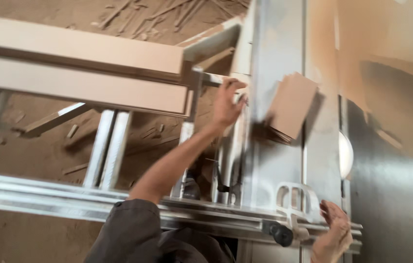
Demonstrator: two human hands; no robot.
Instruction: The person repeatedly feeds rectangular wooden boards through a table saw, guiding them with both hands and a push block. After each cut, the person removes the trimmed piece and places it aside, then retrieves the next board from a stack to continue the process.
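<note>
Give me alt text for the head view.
A person's left hand reaches to the long pale wooden board on a grey metal saw table, beside a small stack of thin brown board pieces. The right hand rests at the table's near rail; sawdust covers the floor.

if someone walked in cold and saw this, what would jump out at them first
Probably the small brown board offcut near the top centre, blurred against the grey metal saw table. Just left of it, the left hand reaches out with fingers spread near a metal clamp post at the end of long pale wood boards. The right hand rests at the table's near edge beside a white handle, over a sawdust-covered floor.
</note>
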